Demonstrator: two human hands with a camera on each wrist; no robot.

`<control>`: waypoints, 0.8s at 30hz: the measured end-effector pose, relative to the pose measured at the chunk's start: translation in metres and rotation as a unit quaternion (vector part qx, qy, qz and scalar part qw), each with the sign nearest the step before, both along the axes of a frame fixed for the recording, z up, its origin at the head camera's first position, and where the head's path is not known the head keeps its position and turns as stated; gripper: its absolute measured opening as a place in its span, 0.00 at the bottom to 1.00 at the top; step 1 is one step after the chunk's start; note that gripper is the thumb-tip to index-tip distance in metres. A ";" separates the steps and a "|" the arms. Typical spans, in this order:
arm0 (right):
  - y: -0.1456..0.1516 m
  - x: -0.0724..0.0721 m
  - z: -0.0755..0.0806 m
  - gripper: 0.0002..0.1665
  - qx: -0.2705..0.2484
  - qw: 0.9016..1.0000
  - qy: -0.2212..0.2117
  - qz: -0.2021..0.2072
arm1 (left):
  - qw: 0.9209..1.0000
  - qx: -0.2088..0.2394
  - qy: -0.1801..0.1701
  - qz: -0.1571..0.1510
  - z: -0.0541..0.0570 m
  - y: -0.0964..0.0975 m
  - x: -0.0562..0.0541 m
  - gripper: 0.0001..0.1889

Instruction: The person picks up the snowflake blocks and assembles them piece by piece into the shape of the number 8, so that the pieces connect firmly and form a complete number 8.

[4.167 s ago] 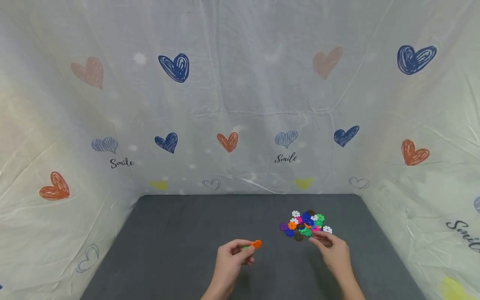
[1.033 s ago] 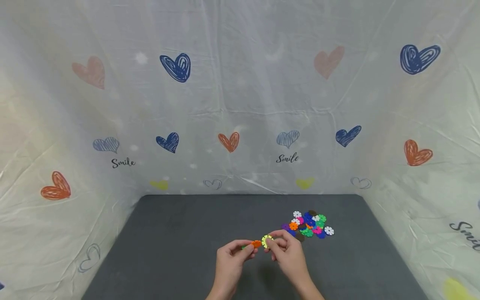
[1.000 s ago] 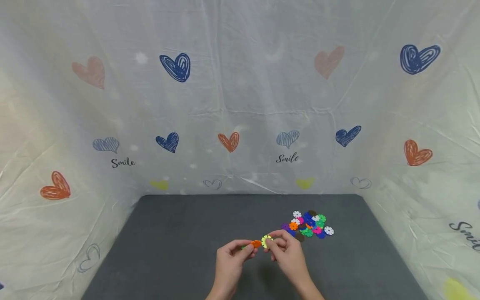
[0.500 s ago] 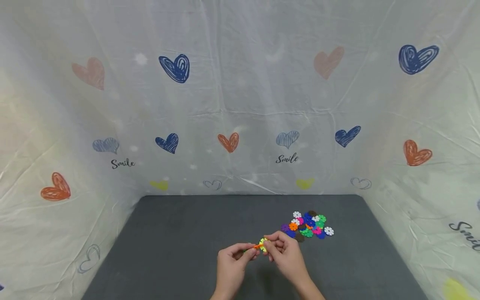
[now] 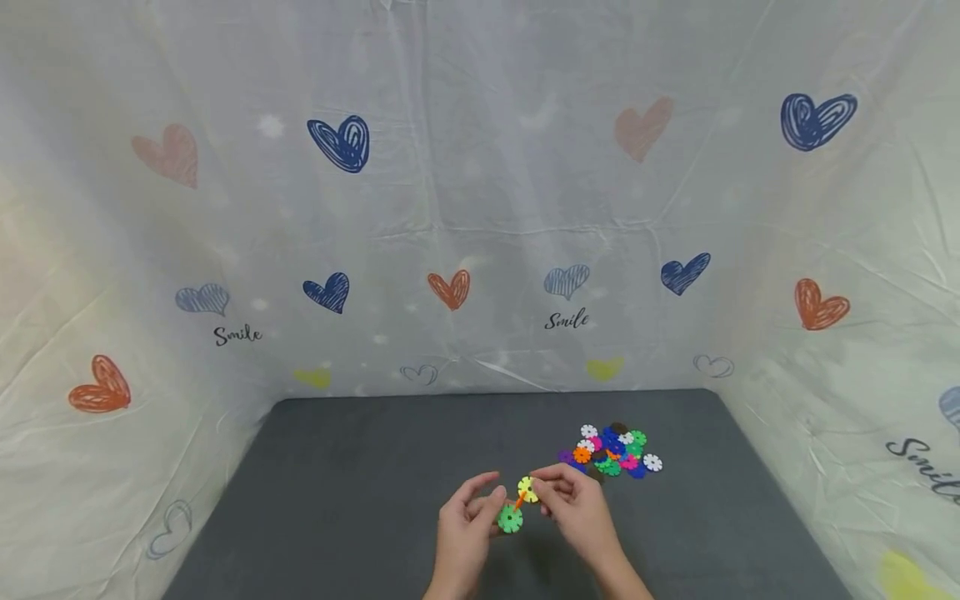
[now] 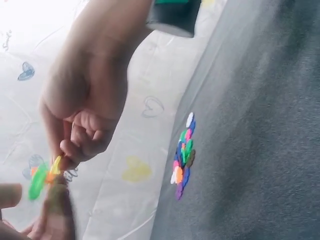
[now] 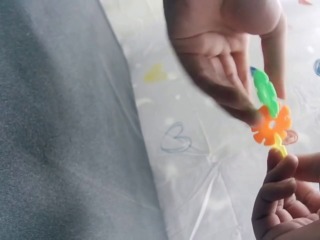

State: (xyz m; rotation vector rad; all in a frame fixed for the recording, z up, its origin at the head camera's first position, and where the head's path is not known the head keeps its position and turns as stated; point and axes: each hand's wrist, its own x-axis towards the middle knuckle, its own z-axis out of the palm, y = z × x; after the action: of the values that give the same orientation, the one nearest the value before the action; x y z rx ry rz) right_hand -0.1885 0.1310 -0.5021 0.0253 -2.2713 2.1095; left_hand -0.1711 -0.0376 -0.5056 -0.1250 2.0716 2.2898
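Yellow catches my eye first, near the bottom centre of the head view: a small notched yellow disc point(image 5: 527, 489) is pinched at its right edge between the thumb and forefinger of the right hand point(image 5: 577, 504). An orange disc point(image 5: 519, 501), seen edge-on, runs from it down and to the left, joining it to a green disc point(image 5: 511, 518) that turns its flat face upward. Seen in the right wrist view, the three make a short chain, the orange meeting its neighbours at the rims. The left hand point(image 5: 467, 521) sits just left of the green disc, its thumb and forefinger spread apart around a gap; lower fingers lie close behind the green rim, though from where I stand I cannot tell how firmly they touch it. All this is held above a dark grey table point(image 5: 360, 500) with rounded far corners, filling the lower part of the head view. Right of centre on it, beyond the right hand, lies an overlapping pile of notched discs point(image 5: 612, 450) in blue, white, pink, brown, purple, orange and green. Pale, creased cloth point(image 5: 480, 183) hangs behind and along both sides, printed with blue hearts point(image 5: 817, 122), orange-red hearts point(image 5: 448, 289) and, at centre right, the word "Smile" point(image 5: 567, 319) in dark script.
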 end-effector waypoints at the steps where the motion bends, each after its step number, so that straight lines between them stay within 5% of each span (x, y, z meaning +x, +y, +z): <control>1: 0.000 0.000 -0.001 0.09 0.004 1.000 0.004 0.004 | 1.000 -0.009 -0.013 -0.011 0.000 -0.001 -0.001 0.22; 6: -0.002 0.003 -0.004 0.10 0.022 0.999 0.008 0.040 | 0.996 -0.053 -0.046 -0.054 -0.003 -0.006 -0.003 0.18; 11: -0.002 0.005 -0.004 0.14 0.025 0.999 -0.003 0.041 | 0.997 -0.047 -0.058 -0.038 -0.003 -0.006 -0.003 0.16; 19: 0.043 -0.022 -0.026 0.12 0.085 0.995 0.020 -0.045 | 0.997 -0.009 -0.080 -0.001 -0.005 -0.011 -0.009 0.14; 24: 0.093 -0.040 -0.048 0.15 0.190 0.976 -0.006 -0.107 | 0.996 0.009 -0.084 0.005 -0.006 -0.015 -0.012 0.13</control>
State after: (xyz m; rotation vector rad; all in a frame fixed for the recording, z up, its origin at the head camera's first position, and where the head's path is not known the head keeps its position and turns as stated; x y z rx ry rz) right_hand -0.2280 0.2240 -0.5500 -0.2096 -2.5172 1.5574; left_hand -0.1832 -0.0529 -0.5119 -0.3161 1.9722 2.2164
